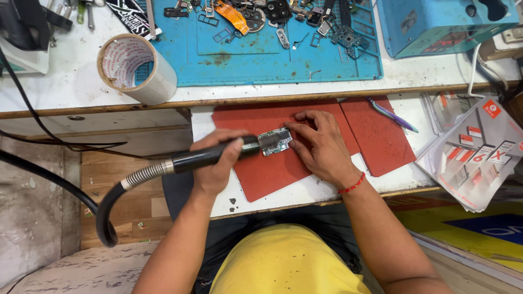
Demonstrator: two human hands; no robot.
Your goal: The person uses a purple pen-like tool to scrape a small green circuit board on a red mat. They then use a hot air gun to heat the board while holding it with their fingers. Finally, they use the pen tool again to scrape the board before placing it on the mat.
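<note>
On the counter (305, 190), left to right:
tape roll (137, 68): lying on its side at upper left, well apart from the work.
left hand (218, 158): fingers wrapped tight round the black hot-air wand (210, 155); best kept level, nozzle just off the part.
circuit board (275, 141): flat on the red mat (267, 174), at the nozzle tip.
right hand (321, 144): fingers spread, tips pressing the board's edge; keep them off the heated spot.
blue mat (261, 54): behind, with loose phone parts.

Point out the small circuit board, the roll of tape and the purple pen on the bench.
circuit board (275, 141), head view, middle of its green face.
roll of tape (158, 81), head view, outer side wall.
purple pen (393, 116), head view, mid barrel.
</note>
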